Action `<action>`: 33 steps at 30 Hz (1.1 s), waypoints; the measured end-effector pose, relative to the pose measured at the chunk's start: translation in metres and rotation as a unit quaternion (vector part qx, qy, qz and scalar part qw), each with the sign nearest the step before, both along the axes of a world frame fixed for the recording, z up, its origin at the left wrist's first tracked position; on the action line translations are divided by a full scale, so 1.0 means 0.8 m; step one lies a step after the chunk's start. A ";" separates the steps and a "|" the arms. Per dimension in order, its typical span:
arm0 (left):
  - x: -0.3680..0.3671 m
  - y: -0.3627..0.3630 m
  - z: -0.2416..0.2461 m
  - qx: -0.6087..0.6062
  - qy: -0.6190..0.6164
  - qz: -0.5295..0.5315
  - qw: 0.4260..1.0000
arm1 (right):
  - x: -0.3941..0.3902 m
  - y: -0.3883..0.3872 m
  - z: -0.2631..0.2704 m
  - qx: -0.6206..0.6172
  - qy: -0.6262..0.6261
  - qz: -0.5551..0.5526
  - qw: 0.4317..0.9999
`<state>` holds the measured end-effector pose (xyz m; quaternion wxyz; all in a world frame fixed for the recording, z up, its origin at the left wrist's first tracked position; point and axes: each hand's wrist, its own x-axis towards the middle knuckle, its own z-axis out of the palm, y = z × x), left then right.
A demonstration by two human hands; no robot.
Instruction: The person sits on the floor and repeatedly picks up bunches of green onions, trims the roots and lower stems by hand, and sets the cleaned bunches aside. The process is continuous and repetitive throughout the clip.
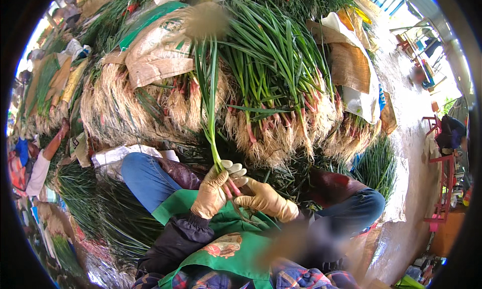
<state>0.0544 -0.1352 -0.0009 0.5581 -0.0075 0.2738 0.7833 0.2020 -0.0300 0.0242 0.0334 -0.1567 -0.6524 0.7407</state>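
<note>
Gloved in a tan, pale-fingered glove, my left hand (211, 194) is closed round the lower stems of a few green onions (213, 138) with reddish bases, above my green apron. The leaves point away from me and the bases towards me. My right hand (265, 200), in a matching glove, touches the reddish bases with thumb and fingers; how firmly it grips is partly hidden. Before me lies a large heap of green onions (278, 82), with tangled pale roots (278, 146) on the near side.
Woven sacks (162, 44) cover part of the heap at the left, and another sack (352, 66) at the right. More green leaves (109, 213) lie beside my left knee. A co-worker's arm (49, 153) shows at the far left. Red metal frames (442, 191) stand far right.
</note>
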 end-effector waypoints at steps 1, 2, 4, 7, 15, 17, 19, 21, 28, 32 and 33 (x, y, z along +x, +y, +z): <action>-0.008 0.005 -0.006 0.032 0.063 -0.007 0.997 | 0.023 0.007 0.010 -0.104 -0.147 0.004 0.984; -0.018 0.009 -0.012 -0.025 0.143 0.047 0.988 | 0.042 0.011 0.017 -0.107 -0.155 -0.025 0.982; -0.040 0.014 -0.019 -0.054 0.099 0.083 0.990 | 0.085 0.029 0.032 -0.151 -0.137 -0.033 0.978; -0.043 0.023 -0.019 -0.033 0.054 0.044 0.997 | 0.109 0.044 0.040 0.015 -0.338 -0.127 0.932; 0.000 0.052 0.011 0.005 0.096 -0.028 0.995 | 0.032 0.014 0.009 0.187 -0.061 -0.144 0.970; -0.013 0.050 0.016 -0.039 0.062 0.051 0.996 | 0.028 0.019 0.012 0.222 -0.048 -0.207 0.951; -0.019 0.047 0.020 -0.027 0.018 0.104 0.994 | 0.027 0.026 0.019 0.078 -0.269 -0.257 0.925; -0.014 0.050 0.024 -0.009 -0.040 0.037 0.998 | 0.018 0.025 0.025 0.030 -0.054 -0.261 0.963; -0.029 0.057 0.042 -0.098 0.205 0.132 0.965 | 0.051 0.037 0.021 -0.311 -0.017 -0.185 0.932; -0.058 0.051 0.031 -0.041 0.196 0.115 0.973 | 0.083 0.114 -0.009 -0.032 0.021 -0.519 0.854; -0.050 0.054 0.028 0.002 0.111 0.043 0.993 | 0.071 0.130 -0.021 0.101 0.072 -0.569 0.813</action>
